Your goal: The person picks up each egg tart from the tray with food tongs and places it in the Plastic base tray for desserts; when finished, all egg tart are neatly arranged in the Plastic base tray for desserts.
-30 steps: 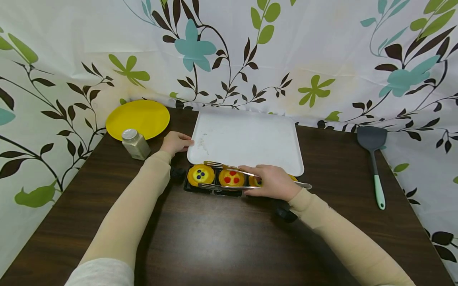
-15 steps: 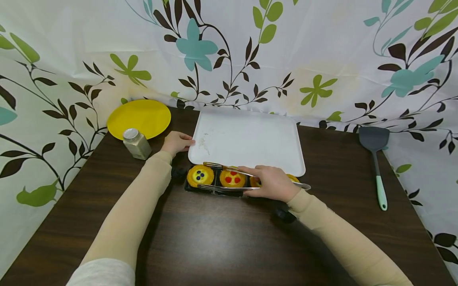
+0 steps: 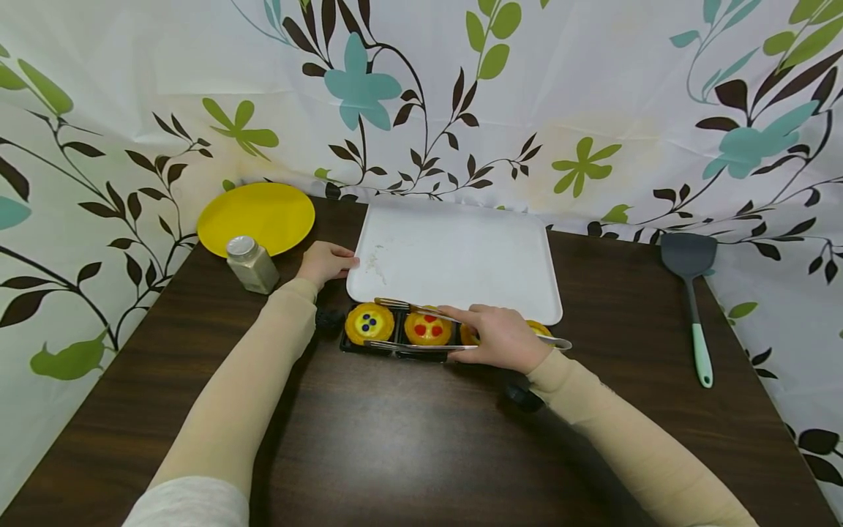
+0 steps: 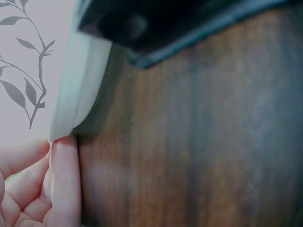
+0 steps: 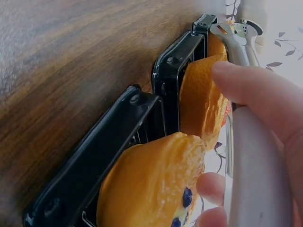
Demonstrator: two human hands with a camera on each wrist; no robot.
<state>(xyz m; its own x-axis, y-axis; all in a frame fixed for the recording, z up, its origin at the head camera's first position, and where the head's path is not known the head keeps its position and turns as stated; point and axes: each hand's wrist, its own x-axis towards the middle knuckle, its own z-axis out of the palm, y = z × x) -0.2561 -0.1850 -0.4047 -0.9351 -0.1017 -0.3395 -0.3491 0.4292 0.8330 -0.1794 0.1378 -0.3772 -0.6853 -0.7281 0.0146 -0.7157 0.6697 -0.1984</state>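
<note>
My left hand pinches the left rim of a white tray between thumb and finger; the left wrist view shows the grip on the tray's edge. My right hand holds metal tongs lengthwise over a row of tarts in a black plastic tray. In the head view, the tongs' tips lie on either side of the leftmost blueberry tart; whether they touch it, I cannot tell. Beside it sits a tart with red hearts. Another blueberry tart is partly hidden under the right hand.
A yellow plate lies at the back left, with a shaker jar of pale contents in front of it. At the far right rests a grey spatula with a mint handle. A patterned curtain hangs behind the brown table.
</note>
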